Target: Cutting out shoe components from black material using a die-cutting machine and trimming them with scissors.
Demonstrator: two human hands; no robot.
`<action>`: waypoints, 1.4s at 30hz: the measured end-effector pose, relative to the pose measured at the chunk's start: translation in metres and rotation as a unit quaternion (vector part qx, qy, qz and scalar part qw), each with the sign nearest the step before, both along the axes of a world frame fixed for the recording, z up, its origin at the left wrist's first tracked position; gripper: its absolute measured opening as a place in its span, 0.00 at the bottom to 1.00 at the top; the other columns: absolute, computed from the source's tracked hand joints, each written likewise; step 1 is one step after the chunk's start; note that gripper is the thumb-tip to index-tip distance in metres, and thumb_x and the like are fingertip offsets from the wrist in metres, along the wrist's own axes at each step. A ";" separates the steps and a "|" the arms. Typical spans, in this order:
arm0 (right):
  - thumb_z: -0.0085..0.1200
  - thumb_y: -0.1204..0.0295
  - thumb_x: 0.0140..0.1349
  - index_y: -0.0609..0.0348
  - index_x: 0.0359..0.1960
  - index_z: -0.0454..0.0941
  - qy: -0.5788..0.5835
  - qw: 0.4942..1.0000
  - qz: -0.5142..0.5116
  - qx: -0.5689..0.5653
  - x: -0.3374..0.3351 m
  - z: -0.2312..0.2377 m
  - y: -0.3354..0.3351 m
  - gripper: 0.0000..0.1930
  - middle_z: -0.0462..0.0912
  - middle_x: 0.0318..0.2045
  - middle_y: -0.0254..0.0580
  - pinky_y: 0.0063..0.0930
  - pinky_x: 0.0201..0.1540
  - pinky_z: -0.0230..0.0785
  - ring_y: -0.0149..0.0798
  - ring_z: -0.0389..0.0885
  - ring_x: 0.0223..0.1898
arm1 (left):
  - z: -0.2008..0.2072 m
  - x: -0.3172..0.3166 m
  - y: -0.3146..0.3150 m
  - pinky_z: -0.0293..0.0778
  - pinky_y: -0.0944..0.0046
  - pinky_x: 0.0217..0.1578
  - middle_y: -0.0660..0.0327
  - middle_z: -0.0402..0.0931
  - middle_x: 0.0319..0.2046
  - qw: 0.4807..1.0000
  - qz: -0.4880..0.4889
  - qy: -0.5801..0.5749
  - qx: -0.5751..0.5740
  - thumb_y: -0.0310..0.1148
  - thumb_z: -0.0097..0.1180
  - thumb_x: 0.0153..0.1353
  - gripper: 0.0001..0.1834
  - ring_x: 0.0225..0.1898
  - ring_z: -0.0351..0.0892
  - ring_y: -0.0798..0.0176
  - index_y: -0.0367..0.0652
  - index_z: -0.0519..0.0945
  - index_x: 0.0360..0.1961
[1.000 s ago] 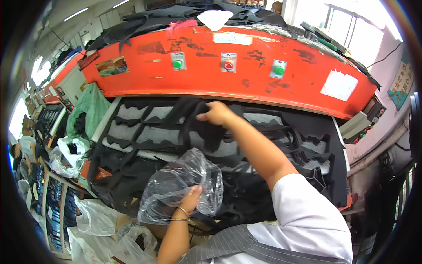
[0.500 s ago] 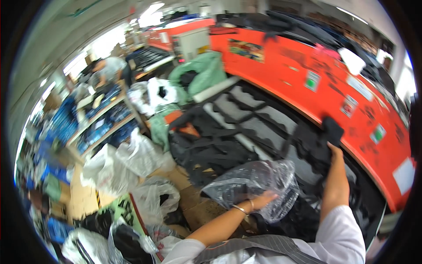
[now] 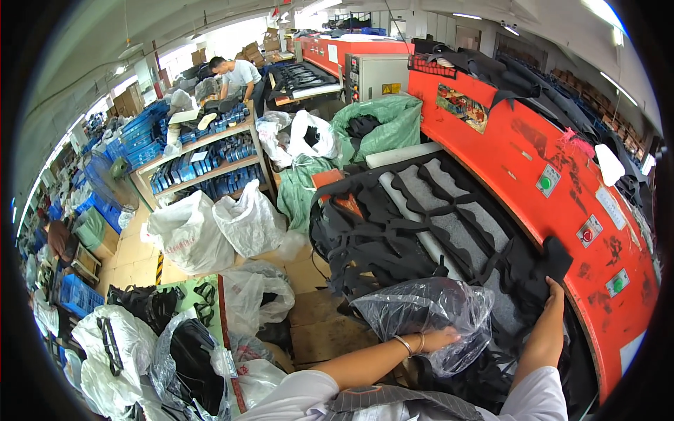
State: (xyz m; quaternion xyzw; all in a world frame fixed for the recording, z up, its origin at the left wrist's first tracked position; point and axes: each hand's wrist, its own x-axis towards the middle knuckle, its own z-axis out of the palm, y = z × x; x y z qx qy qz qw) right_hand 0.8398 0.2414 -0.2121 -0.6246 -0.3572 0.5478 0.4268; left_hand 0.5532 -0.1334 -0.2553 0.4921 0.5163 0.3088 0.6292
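My left hand (image 3: 442, 339), with bangles at the wrist, is closed on a crumpled clear plastic bag (image 3: 414, 306); its fingertips are partly covered by the film. Dark material shows through the bag. Farther right, my right hand (image 3: 554, 292) grips the edge of a black fabric piece (image 3: 557, 259) beside the red machine. Under and beyond both hands lies a black work surface with grey panels (image 3: 449, 228) edged by wavy black strips. Loose black offcuts (image 3: 368, 242) are heaped at its left side.
The red machine (image 3: 505, 151), with buttons on its side, runs along the right. White sacks (image 3: 189, 231) and a green sack (image 3: 379, 123) stand to the left. Beyond them are a shelf of blue items (image 3: 203, 168) and a person (image 3: 242, 76) bending over it.
The whole view has swung left, so the scene sits farther right and lower. Both hands keep nearly the same places, still on the bag and the black fabric piece.
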 end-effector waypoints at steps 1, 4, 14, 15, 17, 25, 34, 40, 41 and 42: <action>0.67 0.67 0.51 0.63 0.60 0.68 0.000 1.000 0.003 -0.003 -0.003 -0.001 -0.003 0.34 0.77 0.54 0.52 0.42 0.59 0.66 0.50 0.77 0.53 | 0.001 -0.001 -0.004 0.66 0.59 0.51 0.57 0.72 0.51 0.999 0.023 0.015 0.035 0.56 0.42 0.68 0.30 0.50 0.70 0.63 0.45 0.67 0.60; 0.64 0.72 0.52 0.66 0.59 0.69 0.043 0.997 -0.053 0.044 -0.024 0.007 -0.032 0.31 0.79 0.50 0.51 0.39 0.57 0.69 0.48 0.78 0.51 | 0.014 -0.005 -0.014 0.66 0.60 0.52 0.59 0.71 0.51 0.999 0.052 -0.012 -0.003 0.57 0.42 0.67 0.31 0.50 0.70 0.63 0.45 0.66 0.61; 0.65 0.76 0.41 0.71 0.45 0.78 -0.037 0.978 0.205 0.026 -0.032 0.063 -0.108 0.24 0.83 0.37 0.55 0.45 0.43 0.76 0.54 0.83 0.38 | 0.157 -0.106 -0.080 0.67 0.72 0.24 0.72 0.72 0.20 0.935 0.240 -0.235 0.116 0.33 0.51 0.65 0.15 0.20 0.67 0.77 0.38 0.79 0.49; 0.65 0.76 0.41 0.72 0.43 0.79 -0.094 0.978 0.187 -0.004 -0.035 0.067 -0.107 0.23 0.83 0.37 0.55 0.44 0.43 0.76 0.53 0.83 0.39 | 0.186 -0.122 -0.089 0.67 0.72 0.23 0.70 0.71 0.19 0.912 0.289 -0.170 0.239 0.32 0.49 0.65 0.15 0.20 0.68 0.75 0.38 0.80 0.48; 0.65 0.76 0.40 0.73 0.41 0.79 -0.158 0.972 0.169 -0.037 -0.032 0.056 -0.103 0.22 0.84 0.36 0.56 0.42 0.44 0.75 0.53 0.83 0.40 | 0.219 -0.161 -0.116 0.67 0.72 0.19 0.68 0.72 0.19 0.851 0.384 -0.300 0.198 0.31 0.48 0.65 0.13 0.17 0.69 0.74 0.38 0.79 0.47; 0.63 0.82 0.42 0.64 0.44 0.79 -0.181 0.871 0.233 0.393 -0.171 0.138 -0.212 0.21 0.85 0.36 0.47 0.31 0.47 0.71 0.38 0.83 0.40 | 0.259 -0.222 -0.232 0.59 0.76 0.13 0.71 0.70 0.18 0.735 0.588 -0.204 0.269 0.40 0.49 0.68 0.16 0.13 0.63 0.77 0.41 0.78 0.47; 0.52 0.88 0.50 0.66 0.42 0.79 -0.054 0.800 0.282 0.526 -0.279 0.186 -0.277 0.16 0.83 0.31 0.38 0.21 0.40 0.70 0.27 0.77 0.34 | 0.190 -0.226 -0.267 0.50 0.73 0.15 0.74 0.62 0.16 0.731 0.648 -0.162 0.141 0.41 0.56 0.65 0.11 0.15 0.56 0.78 0.46 0.78 0.32; 0.49 0.87 0.46 0.69 0.47 0.76 0.040 0.746 0.535 0.395 -0.350 0.165 -0.466 0.22 0.82 0.36 0.49 0.25 0.46 0.69 0.39 0.80 0.40 | 0.096 -0.245 -0.311 0.56 0.72 0.17 0.73 0.66 0.19 0.706 0.679 -0.188 0.069 0.40 0.54 0.65 0.10 0.17 0.61 0.75 0.45 0.79 0.35; 0.50 0.86 0.45 0.68 0.42 0.78 0.119 0.782 0.540 0.286 -0.363 0.167 -0.473 0.19 0.82 0.37 0.51 0.27 0.50 0.68 0.42 0.80 0.43 | 0.112 -0.240 -0.302 0.60 0.71 0.19 0.72 0.68 0.20 0.690 0.698 -0.175 0.077 0.39 0.54 0.65 0.11 0.18 0.63 0.73 0.43 0.80 0.38; 0.51 0.83 0.50 0.67 0.44 0.77 0.161 0.762 0.537 0.324 -0.374 0.142 -0.456 0.17 0.81 0.39 0.50 0.28 0.50 0.69 0.42 0.80 0.43 | 0.123 -0.223 -0.299 0.66 0.70 0.25 0.70 0.71 0.23 0.681 0.682 -0.251 0.083 0.39 0.54 0.65 0.12 0.21 0.68 0.68 0.41 0.80 0.41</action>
